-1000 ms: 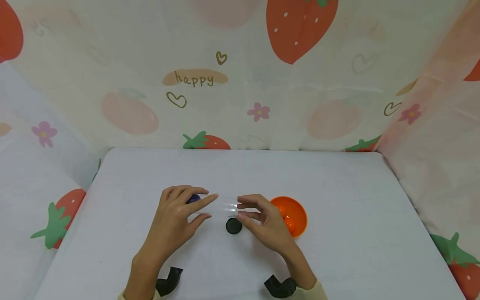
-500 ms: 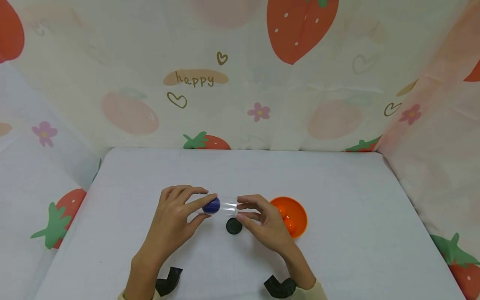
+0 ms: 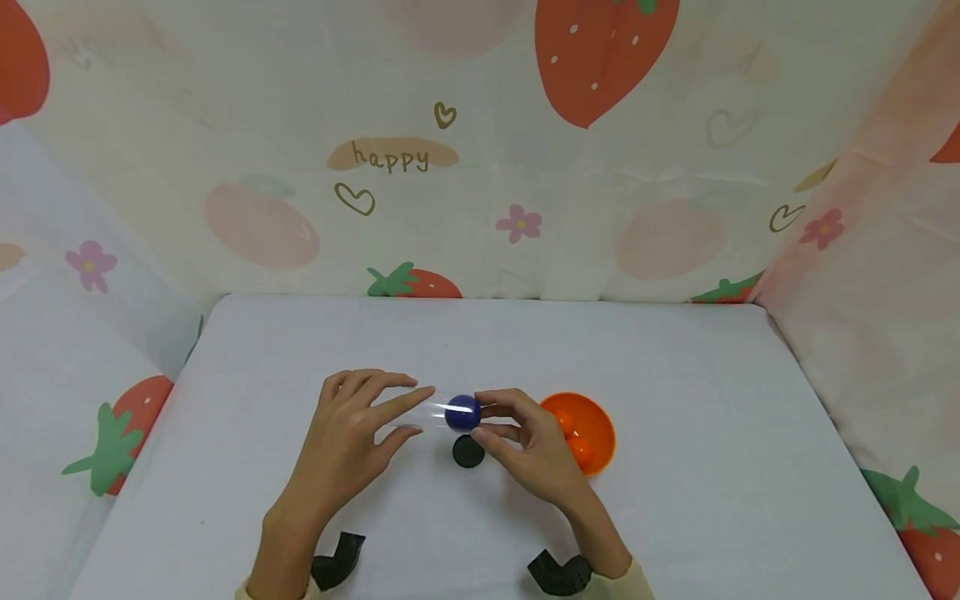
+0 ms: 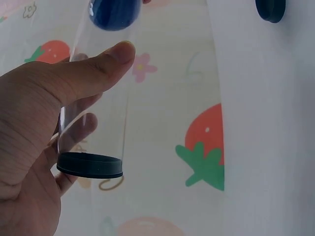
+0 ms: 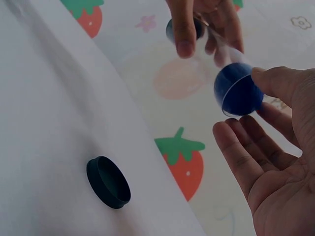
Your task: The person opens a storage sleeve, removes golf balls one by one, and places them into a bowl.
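A clear plastic tube (image 3: 435, 410) lies nearly level between the two hands, just over the table. My left hand (image 3: 356, 429) grips its left part, thumb on the near side. A dark cap (image 4: 90, 165) closes that end in the left wrist view. A shiny blue ball (image 5: 238, 91) sits at the uncapped right end, right at the rim. My right hand (image 3: 528, 442) holds that end between thumb and fingers, with other fingers spread below the mouth in the right wrist view. A loose dark cap (image 3: 468, 451) lies on the table beneath the tube.
An orange bowl (image 3: 604, 427) with orange balls (image 3: 578, 448) in it stands just beyond the right hand. Black curved pieces (image 3: 560, 575) show at both wrists. A strawberry-print cloth (image 3: 517, 150) hangs behind and beside the white table (image 3: 720, 433).
The blue ball has rolled rightward through the tube, from inside the left hand to the open end at the right hand. Both hands have stayed nearly still.
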{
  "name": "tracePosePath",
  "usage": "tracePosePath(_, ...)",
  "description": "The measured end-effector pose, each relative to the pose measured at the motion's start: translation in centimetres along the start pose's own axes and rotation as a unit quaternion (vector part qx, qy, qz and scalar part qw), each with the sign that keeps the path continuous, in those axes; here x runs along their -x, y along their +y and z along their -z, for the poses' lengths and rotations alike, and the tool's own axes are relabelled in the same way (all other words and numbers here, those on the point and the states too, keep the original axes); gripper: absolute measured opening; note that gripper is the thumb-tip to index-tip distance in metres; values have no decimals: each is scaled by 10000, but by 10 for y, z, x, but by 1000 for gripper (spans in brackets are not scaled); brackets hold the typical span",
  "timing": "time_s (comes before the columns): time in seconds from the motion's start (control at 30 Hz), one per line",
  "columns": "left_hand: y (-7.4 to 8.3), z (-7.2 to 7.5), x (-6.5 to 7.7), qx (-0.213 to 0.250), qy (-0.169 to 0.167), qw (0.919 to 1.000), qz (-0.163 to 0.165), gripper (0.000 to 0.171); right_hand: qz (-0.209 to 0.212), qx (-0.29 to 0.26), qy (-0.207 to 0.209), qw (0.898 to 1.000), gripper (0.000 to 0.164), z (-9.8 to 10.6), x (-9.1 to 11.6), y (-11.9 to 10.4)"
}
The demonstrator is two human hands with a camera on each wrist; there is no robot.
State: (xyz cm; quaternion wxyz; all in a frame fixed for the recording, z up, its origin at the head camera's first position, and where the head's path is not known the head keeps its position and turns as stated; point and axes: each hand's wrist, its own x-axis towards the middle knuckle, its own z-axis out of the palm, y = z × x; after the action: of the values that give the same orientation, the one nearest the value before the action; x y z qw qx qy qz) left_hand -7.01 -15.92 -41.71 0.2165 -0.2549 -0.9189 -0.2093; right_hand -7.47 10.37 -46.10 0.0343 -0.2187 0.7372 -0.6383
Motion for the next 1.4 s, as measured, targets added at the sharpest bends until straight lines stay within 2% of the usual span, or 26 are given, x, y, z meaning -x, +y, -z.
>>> tracePosePath(0.53,1,0,0,50,-12,10000,17,58,-207,9,55,9998,45,-1,0,-1)
tracePosePath(0.9,-1,0,1,40,-120,9999,102,57,-232,-310,190,9991,43,4,0,-2)
tracePosePath(1.13,-1,-3,-3,130,-172,9994,257,57,-29,-602,368,9975,41,16,0,-2)
tracePosePath(1.4,0,-9,2,463,-340,9968,564,54,-26,-329,677,9972,42,38,7,-3)
